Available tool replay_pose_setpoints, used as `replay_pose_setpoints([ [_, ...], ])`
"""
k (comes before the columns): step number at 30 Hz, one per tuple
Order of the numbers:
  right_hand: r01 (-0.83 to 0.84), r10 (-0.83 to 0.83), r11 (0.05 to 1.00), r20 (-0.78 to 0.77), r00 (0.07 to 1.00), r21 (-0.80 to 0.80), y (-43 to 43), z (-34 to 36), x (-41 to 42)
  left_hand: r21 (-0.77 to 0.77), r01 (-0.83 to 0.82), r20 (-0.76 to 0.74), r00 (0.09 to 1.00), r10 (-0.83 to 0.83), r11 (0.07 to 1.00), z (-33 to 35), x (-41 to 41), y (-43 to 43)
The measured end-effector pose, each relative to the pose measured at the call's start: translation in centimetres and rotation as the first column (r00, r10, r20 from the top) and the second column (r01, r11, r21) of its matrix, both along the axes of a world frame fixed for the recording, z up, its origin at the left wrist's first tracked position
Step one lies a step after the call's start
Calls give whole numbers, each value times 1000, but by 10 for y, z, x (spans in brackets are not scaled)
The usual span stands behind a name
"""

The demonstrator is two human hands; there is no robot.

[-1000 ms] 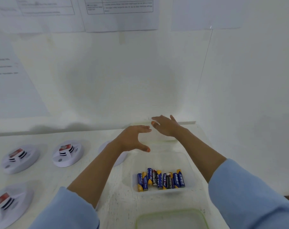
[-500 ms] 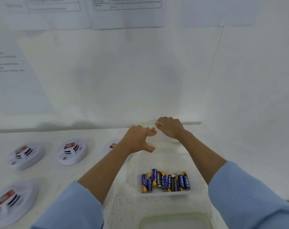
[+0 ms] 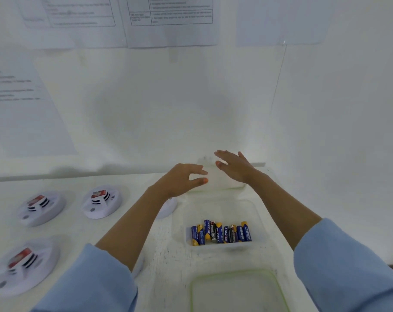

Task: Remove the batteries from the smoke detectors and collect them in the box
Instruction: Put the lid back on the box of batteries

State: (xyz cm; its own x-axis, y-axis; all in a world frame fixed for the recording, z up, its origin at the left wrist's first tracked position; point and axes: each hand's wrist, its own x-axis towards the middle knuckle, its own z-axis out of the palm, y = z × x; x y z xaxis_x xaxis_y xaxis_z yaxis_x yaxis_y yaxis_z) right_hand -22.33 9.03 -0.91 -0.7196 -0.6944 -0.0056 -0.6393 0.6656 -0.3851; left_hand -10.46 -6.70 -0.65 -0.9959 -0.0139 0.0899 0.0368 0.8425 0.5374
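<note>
A clear plastic box (image 3: 258, 221) sits on the white table with several blue-and-yellow and black batteries (image 3: 220, 233) lying along its near wall. White round smoke detectors (image 3: 101, 202) (image 3: 41, 207) (image 3: 22, 264) lie to the left, and another one (image 3: 169, 207) is mostly hidden under my left forearm. My left hand (image 3: 182, 179) and right hand (image 3: 233, 167) hover beyond the box, fingers spread, on either side of a translucent container (image 3: 222, 182) near the wall. Neither hand holds anything.
A green-rimmed translucent lid (image 3: 236, 289) lies at the near table edge. White walls with taped printed sheets (image 3: 170, 19) close off the back and right. The table's back edge (image 3: 78, 175) runs just behind the hands.
Both hands had their fingers curled down on the translucent container; now the fingers are spread and lifted off it.
</note>
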Motion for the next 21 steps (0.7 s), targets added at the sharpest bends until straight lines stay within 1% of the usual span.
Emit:
replay_pose_setpoints([
  [2,-5,8,998,53,999,-61,13,1,11,-24,-20,-64,998,19,1000,0,11,4],
  [4,-21,30,995,89,996,-99,26,-1,27,-83,-33,-92,995,25,996,0,23,10],
  [7,-49,56,994,71,996,-98,46,-6,54,-161,-47,-105,994,31,986,-1,44,23],
  [11,-72,77,994,56,995,-81,71,-9,89,-192,-52,-114,993,30,980,-3,79,45],
  [18,-115,119,989,36,992,-94,119,-15,152,-65,-91,-162,984,79,994,-21,141,87],
  [21,-121,125,985,28,992,-126,141,-22,176,33,-60,-236,970,67,998,-31,167,102],
])
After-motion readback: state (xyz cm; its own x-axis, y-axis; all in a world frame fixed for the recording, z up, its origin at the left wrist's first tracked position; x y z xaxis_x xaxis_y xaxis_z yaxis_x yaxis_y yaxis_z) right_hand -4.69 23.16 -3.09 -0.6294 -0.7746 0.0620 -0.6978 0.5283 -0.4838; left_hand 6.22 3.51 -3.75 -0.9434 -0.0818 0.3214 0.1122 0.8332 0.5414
